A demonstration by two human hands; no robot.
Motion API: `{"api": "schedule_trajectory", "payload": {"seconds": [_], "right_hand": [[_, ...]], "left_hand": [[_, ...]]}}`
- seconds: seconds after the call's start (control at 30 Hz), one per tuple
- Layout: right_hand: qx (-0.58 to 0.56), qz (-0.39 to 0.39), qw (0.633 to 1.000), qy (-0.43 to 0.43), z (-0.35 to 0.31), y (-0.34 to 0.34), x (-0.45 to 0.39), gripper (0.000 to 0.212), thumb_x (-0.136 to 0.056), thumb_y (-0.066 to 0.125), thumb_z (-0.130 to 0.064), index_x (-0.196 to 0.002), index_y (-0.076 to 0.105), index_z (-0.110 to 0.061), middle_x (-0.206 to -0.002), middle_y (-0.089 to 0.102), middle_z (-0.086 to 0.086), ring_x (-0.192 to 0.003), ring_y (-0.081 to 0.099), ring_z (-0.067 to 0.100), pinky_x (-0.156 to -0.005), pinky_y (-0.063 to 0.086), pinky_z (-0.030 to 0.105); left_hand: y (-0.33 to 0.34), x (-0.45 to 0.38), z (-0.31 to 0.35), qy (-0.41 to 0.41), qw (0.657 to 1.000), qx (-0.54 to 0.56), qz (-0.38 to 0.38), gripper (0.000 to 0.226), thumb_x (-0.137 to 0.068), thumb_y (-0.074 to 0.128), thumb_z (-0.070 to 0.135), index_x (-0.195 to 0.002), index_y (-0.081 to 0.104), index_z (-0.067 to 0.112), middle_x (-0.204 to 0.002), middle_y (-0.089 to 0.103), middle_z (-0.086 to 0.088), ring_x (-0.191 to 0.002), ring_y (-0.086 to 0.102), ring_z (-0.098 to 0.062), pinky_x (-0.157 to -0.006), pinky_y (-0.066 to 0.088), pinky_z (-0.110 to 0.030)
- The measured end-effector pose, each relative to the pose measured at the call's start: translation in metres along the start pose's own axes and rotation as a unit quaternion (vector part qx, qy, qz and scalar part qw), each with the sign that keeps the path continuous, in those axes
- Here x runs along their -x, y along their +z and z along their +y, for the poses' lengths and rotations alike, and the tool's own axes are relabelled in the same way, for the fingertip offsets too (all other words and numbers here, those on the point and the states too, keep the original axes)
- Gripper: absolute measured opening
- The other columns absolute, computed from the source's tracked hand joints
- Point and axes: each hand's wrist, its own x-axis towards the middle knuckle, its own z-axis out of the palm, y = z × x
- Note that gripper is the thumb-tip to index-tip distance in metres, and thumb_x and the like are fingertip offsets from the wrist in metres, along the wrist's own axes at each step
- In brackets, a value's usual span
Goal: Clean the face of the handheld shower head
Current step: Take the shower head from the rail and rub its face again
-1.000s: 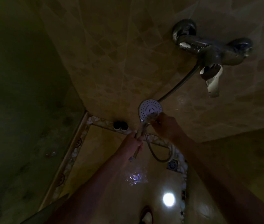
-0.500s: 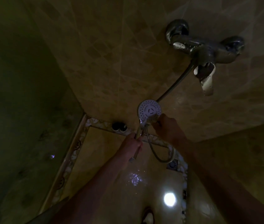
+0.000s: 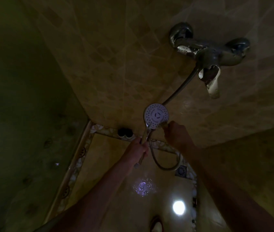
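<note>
The handheld shower head point(image 3: 155, 115) is round and white, its dotted face turned toward me in the dim shower. My left hand point(image 3: 137, 150) grips its chrome handle just below the head. My right hand point(image 3: 177, 133) is curled at the lower right rim of the face, pinching something small against it; what it holds is too dark to make out. A metal hose point(image 3: 164, 165) loops from the handle's end under my right wrist.
A chrome mixer tap point(image 3: 208, 52) with a white lever sits on the tiled wall at upper right, its hose running down behind the head. A floor drain point(image 3: 180, 170) lies near the right wall. Two dark bottles point(image 3: 125, 132) stand in the far corner. The floor is wet.
The view has shifted slightly, so the tap sits further left. My right hand has slid a little along the lower right rim of the face. My left hand keeps its grip.
</note>
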Motion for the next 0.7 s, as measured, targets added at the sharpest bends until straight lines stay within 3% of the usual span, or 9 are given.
{"api": "schedule_trajectory", "payload": {"seconds": [0.1, 0.23, 0.4, 0.6, 0.7], "right_hand": [[0.015, -0.012, 0.999, -0.045, -0.012, -0.001, 0.006, 0.032, -0.102, 0.036, -0.020, -0.119, 0.054, 0.000, -0.119, 0.058, 0.023, -0.108, 0.056, 0.039, -0.079, 0.040, 0.035], [0.007, 0.016, 0.997, -0.072, -0.018, -0.008, -0.001, 0.033, -0.101, 0.039, -0.020, -0.121, 0.054, 0.003, -0.127, 0.055, 0.024, -0.112, 0.054, 0.039, -0.084, 0.038, 0.034], [-0.045, 0.051, 0.997, -0.041, -0.007, -0.020, -0.002, 0.030, -0.099, 0.045, -0.020, -0.119, 0.049, 0.001, -0.112, 0.062, 0.028, -0.103, 0.058, 0.044, -0.075, 0.042, 0.037], [-0.059, 0.011, 0.997, -0.051, 0.006, -0.001, 0.007, 0.028, -0.100, 0.043, -0.024, -0.117, 0.048, -0.002, -0.103, 0.065, 0.025, -0.093, 0.062, 0.040, -0.061, 0.035, 0.029], [-0.060, 0.012, 0.996, -0.065, -0.002, 0.002, 0.006, 0.031, -0.101, 0.041, -0.026, -0.122, 0.048, -0.004, -0.108, 0.065, 0.023, -0.094, 0.062, 0.038, -0.058, 0.033, 0.027]], "left_hand": [[-0.003, 0.001, -0.001, 0.005, 1.000, 0.001, -0.005, 0.023, -0.096, 0.041, -0.002, -0.083, 0.049, 0.015, -0.065, 0.044, -0.003, -0.055, 0.043, -0.012, -0.048, 0.036, -0.023], [-0.005, 0.006, -0.001, 0.008, 1.000, 0.007, -0.006, 0.022, -0.096, 0.044, 0.004, -0.081, 0.051, 0.018, -0.063, 0.047, -0.002, -0.056, 0.044, -0.013, -0.053, 0.037, -0.025], [-0.007, 0.007, -0.003, 0.003, 1.000, 0.008, -0.011, 0.024, -0.094, 0.042, -0.003, -0.084, 0.052, 0.017, -0.065, 0.048, -0.002, -0.055, 0.045, -0.012, -0.050, 0.039, -0.022], [-0.009, 0.006, -0.003, 0.010, 1.000, 0.011, -0.011, 0.021, -0.095, 0.045, 0.002, -0.080, 0.049, 0.016, -0.063, 0.046, -0.004, -0.051, 0.043, -0.011, -0.046, 0.037, -0.021], [-0.009, 0.010, -0.005, 0.019, 1.000, 0.011, -0.017, 0.022, -0.093, 0.042, -0.004, -0.093, 0.052, 0.015, -0.063, 0.047, -0.001, -0.053, 0.043, -0.012, -0.049, 0.038, -0.023]]}}
